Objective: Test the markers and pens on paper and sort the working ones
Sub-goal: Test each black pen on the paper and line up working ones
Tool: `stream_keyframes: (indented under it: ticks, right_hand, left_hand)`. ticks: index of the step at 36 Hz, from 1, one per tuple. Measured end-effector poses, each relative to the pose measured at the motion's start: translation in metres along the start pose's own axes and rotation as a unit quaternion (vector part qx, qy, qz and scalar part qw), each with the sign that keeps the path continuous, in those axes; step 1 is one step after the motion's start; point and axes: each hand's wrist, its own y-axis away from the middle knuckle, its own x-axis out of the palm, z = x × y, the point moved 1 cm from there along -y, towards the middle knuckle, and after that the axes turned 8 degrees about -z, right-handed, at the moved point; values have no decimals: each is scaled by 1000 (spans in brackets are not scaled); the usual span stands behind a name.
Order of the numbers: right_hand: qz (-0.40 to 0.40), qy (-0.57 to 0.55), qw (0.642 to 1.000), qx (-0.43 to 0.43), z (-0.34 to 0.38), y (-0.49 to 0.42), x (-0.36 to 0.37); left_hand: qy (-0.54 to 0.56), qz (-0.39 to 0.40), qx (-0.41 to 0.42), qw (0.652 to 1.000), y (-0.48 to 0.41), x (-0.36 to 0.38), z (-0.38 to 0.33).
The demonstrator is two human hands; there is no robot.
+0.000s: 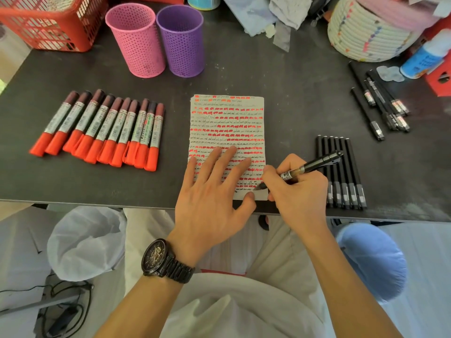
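Observation:
A sheet of paper [228, 123], covered in rows of red marks and black scribbles, lies in the middle of the dark table [292, 93]. My left hand [212, 189] presses flat on its lower part with fingers spread. My right hand [296, 189] grips a black pen [310, 165], its tip touching the paper's bottom right corner. Several red-capped markers [102, 129] lie in a row to the left. A neat row of several black pens [341, 172] lies just right of my right hand. More black pens [380, 103] lie loosely at the far right.
A pink mesh cup [135, 40] and a purple mesh cup [181, 41] stand behind the paper. A red basket [48, 23] sits at the back left, a woven basket [366, 30] and a glue bottle [424, 57] at the back right. The table's front edge runs under my wrists.

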Motion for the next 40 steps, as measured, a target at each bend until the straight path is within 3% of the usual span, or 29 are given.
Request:
stream_keyframes:
  ticks: [15, 22, 29, 35, 40]
  right_hand:
    - [-4, -5, 1000, 2, 0, 1, 1]
    - [-43, -71, 996, -22, 7, 7, -4]
    - [28, -253, 959, 123, 12, 20, -14]
    - [92, -269, 941, 186, 9, 42, -17]
    - [99, -253, 929, 249, 5, 55, -18]
  left_hand:
    - [15, -3, 1, 1000, 1, -1, 0]
    - [52, -23, 4, 998, 1, -2, 2]
    - [182, -108, 15, 977, 5, -13, 5]
    - [258, -143, 25, 955, 18, -23, -1]
    - [273, -94, 34, 957, 24, -25, -3]
